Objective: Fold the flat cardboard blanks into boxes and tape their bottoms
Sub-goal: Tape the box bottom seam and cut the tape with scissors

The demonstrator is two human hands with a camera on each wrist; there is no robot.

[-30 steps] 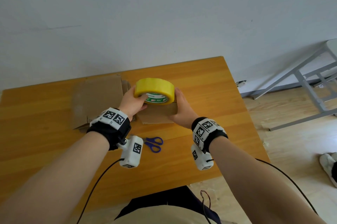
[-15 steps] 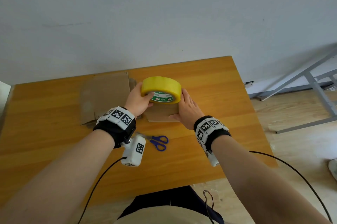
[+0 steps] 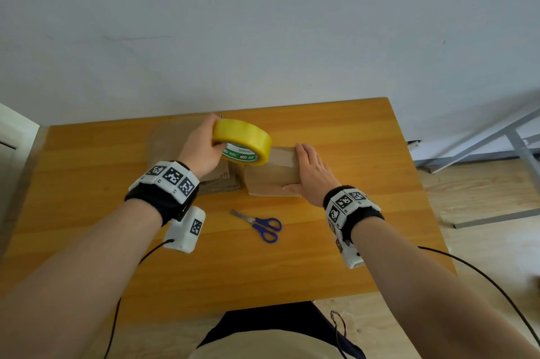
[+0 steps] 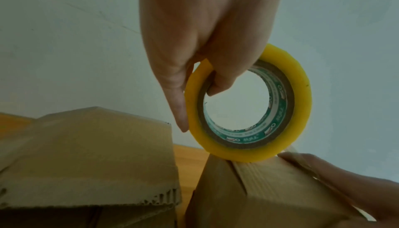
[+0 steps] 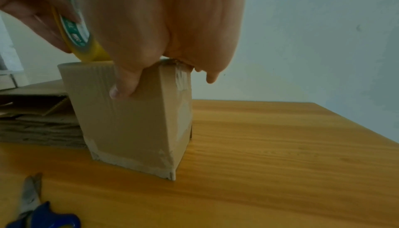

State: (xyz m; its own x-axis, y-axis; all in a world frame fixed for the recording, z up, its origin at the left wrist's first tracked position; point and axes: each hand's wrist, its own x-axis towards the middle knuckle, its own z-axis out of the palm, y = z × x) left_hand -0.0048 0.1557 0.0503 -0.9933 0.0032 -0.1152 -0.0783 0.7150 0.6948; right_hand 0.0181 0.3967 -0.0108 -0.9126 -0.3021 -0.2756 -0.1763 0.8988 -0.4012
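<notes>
Both hands work at the centre of the head view: the left hand (image 3: 201, 148) grips the yellow roll of packing tape (image 3: 242, 141), thumb hooked inside its green-printed core, its lower edge touching the top of the small folded brown cardboard box (image 3: 273, 176). Flat on that box's top lies the right hand (image 3: 311, 173), thumb curled down its near side. Left of the box, a stack of flat cardboard blanks (image 3: 219, 180) rests on the orange wooden table (image 3: 365, 154); blue-handled scissors (image 3: 261, 225) lie lower centre.
</notes>
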